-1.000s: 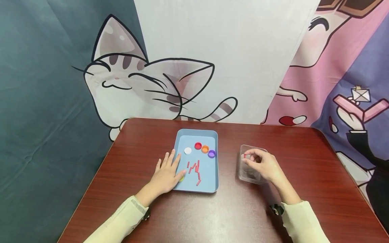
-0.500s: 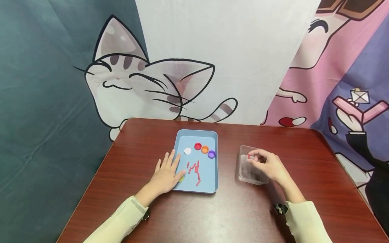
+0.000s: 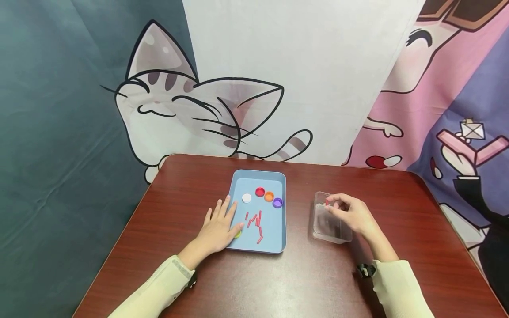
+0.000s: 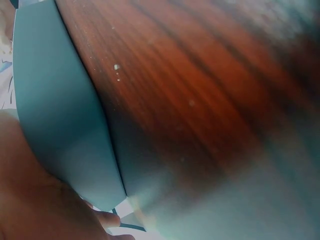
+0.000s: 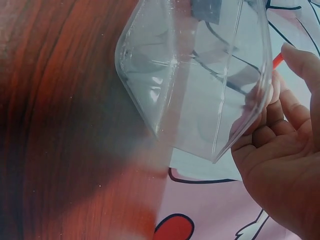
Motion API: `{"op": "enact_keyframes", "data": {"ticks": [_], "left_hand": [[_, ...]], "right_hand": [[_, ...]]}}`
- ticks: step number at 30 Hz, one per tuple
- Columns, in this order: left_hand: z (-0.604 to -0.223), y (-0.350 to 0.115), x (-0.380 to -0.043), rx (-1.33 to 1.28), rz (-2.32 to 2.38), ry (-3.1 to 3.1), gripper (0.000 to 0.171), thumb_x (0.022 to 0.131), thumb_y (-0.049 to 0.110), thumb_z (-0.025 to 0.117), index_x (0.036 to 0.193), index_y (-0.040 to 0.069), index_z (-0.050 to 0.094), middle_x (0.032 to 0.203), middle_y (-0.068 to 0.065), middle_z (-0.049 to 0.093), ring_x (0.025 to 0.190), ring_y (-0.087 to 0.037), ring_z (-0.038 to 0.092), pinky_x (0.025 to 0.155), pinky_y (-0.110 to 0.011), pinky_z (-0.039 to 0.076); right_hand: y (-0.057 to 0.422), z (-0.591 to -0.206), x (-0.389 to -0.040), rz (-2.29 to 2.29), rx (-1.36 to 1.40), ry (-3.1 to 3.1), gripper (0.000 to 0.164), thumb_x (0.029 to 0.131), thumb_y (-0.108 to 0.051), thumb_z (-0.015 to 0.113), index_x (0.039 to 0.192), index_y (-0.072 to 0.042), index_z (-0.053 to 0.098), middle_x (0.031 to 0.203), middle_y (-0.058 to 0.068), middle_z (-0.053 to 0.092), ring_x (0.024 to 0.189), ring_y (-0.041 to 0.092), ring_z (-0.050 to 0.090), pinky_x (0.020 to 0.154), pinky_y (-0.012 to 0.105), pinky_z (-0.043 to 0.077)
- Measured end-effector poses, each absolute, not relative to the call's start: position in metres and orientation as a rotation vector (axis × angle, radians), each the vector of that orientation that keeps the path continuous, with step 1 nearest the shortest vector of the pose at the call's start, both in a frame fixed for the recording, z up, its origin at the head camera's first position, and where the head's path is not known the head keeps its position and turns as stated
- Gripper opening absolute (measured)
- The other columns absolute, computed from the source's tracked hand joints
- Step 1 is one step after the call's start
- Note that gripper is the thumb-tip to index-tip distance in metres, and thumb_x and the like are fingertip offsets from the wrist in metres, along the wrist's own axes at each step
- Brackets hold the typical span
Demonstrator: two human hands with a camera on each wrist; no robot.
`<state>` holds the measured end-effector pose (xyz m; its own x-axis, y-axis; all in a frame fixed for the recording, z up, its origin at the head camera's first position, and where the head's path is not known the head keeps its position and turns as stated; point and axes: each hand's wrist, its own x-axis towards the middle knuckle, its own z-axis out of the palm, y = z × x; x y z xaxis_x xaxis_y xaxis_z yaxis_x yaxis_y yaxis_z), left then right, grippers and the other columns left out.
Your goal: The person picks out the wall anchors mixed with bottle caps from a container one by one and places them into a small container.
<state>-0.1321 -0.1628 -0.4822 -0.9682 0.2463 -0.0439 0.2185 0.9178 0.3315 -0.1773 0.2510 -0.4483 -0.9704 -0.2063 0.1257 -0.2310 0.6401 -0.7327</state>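
Observation:
My right hand [image 3: 351,215] pinches a small red stick [image 3: 327,202] between thumb and fingertips, over a clear plastic box [image 3: 323,223]. In the right wrist view the stick's red end [image 5: 278,61] shows between thumb and finger, beyond the box wall [image 5: 145,75]. With its fingers spread, my left hand [image 3: 214,227] rests on the left edge of a blue tray [image 3: 274,240]. Several short red sticks [image 3: 257,221] lie loose inside the tray. A yellow-green disc [image 3: 237,234] is partly hidden under the left thumb.
Toward the tray's far end are a white disc [image 3: 246,198] and red [image 3: 260,191], orange [image 3: 269,196] and purple [image 3: 278,202] round caps. Everything stands on a dark red-brown wooden table [image 3: 179,185]. Behind it hangs a cloth backdrop [image 3: 338,79] with cartoon drawings.
My right hand has shifted slightly to the right over the clear box, still pinching the red stick. The left hand and the things in the tray have not moved.

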Motion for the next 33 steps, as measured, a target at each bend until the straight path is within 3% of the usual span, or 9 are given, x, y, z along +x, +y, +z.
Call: {"op": "enact_keyframes", "data": {"ticks": [12,21,33], "left_hand": [[-0.482,-0.162,-0.131,0.359,0.504,2.979,0.075,0.103,0.052,0.047,0.162,0.011,0.025,0.17,-0.014,0.009,0.155,-0.041,0.01,0.119,-0.067,0.013],[-0.484,-0.163,-0.134,0.351,0.502,2.975,0.077,0.103,0.055,0.047,0.162,0.012,0.023,0.171,-0.012,0.007,0.155,-0.041,0.008,0.119,-0.066,0.012],[-0.483,-0.163,-0.134,0.349,0.491,2.966,0.076,0.103,0.056,0.045,0.163,0.013,0.023,0.171,-0.012,0.007,0.155,-0.04,0.008,0.12,-0.066,0.012]], "right_hand": [[0.251,-0.446,-0.178,1.254,0.349,-2.86,0.03,0.092,-0.027,0.077,0.115,-0.009,0.071,0.082,0.003,0.059,0.072,0.01,0.054,0.061,0.022,0.044],[0.229,-0.444,-0.174,1.37,0.464,-2.777,0.026,0.091,-0.02,0.077,0.113,-0.005,0.071,0.079,0.0,0.059,0.069,0.008,0.054,0.059,0.021,0.044],[0.197,-0.447,-0.174,1.376,0.547,-2.766,0.024,0.091,-0.026,0.078,0.112,-0.015,0.072,0.077,-0.003,0.058,0.069,0.009,0.054,0.06,0.022,0.045]]}}
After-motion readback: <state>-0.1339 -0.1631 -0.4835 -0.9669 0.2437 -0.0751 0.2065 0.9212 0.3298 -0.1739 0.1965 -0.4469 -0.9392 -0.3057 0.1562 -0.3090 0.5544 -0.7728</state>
